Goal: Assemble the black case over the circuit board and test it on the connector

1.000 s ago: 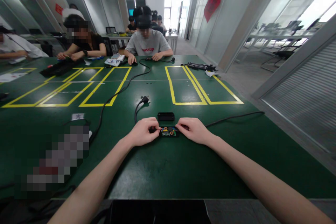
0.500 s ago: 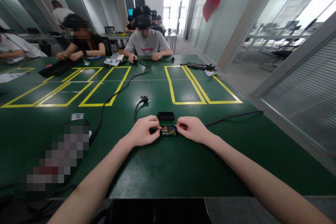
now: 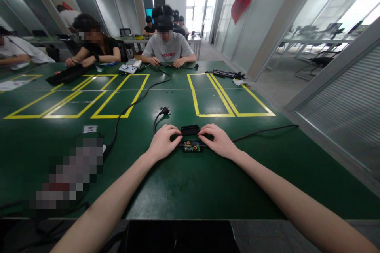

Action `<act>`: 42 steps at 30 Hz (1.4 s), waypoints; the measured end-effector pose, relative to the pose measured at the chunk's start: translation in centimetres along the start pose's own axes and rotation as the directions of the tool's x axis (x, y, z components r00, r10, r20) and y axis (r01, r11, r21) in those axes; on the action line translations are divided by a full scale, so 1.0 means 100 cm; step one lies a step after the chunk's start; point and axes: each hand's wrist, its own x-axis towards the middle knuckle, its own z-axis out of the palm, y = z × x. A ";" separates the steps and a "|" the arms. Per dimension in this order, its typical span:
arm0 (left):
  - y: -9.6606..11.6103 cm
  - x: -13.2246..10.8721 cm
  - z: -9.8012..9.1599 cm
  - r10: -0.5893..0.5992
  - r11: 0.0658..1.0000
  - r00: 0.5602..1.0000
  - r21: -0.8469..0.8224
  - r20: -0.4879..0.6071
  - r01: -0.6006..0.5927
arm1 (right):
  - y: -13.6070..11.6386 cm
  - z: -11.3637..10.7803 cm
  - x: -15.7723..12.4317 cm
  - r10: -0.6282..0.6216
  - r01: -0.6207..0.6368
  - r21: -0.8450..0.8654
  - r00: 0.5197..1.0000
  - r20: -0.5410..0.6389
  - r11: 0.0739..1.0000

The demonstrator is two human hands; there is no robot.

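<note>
A small black cover (image 3: 190, 130) is held at its two ends, just beyond an open black case with a circuit board (image 3: 192, 146). The fingertips of my left hand (image 3: 165, 140) are on the cover's left end, with the thumb below them. On its right end are the fingers of my right hand (image 3: 218, 140), the thumb near the case. Yellow and orange parts show on the board. A black cable (image 3: 261, 130) runs off to the right from behind my right hand.
A black plug (image 3: 165, 111) with its cable lies beyond my left hand. A pixelated object (image 3: 74, 170) lies at the left. Yellow tape rectangles mark the green table (image 3: 208, 193). Across it, a person (image 3: 168, 45) in a grey shirt works; another sits farther left.
Both hands have moved from the ends of the circuit board case to the black cover beyond it. The cover now looks slightly tilted between them.
</note>
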 end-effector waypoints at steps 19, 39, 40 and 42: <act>0.003 0.000 0.000 -0.013 0.992 1.000 -0.126 -0.008 0.011 | 0.002 -0.002 0.000 0.094 -0.091 0.183 0.996 -0.009 0.979; 0.012 0.001 -0.003 -0.159 0.865 0.984 -0.491 -0.075 0.102 | 0.006 -0.002 0.000 0.294 -0.275 0.516 0.955 0.046 0.812; 0.013 0.000 -0.003 -0.144 0.873 0.986 -0.480 -0.086 0.086 | 0.006 -0.002 0.000 0.289 -0.269 0.517 0.956 0.044 0.813; 0.013 0.000 -0.002 -0.125 0.885 0.986 -0.461 -0.109 0.062 | 0.005 -0.002 0.000 0.276 -0.253 0.510 0.961 0.032 0.822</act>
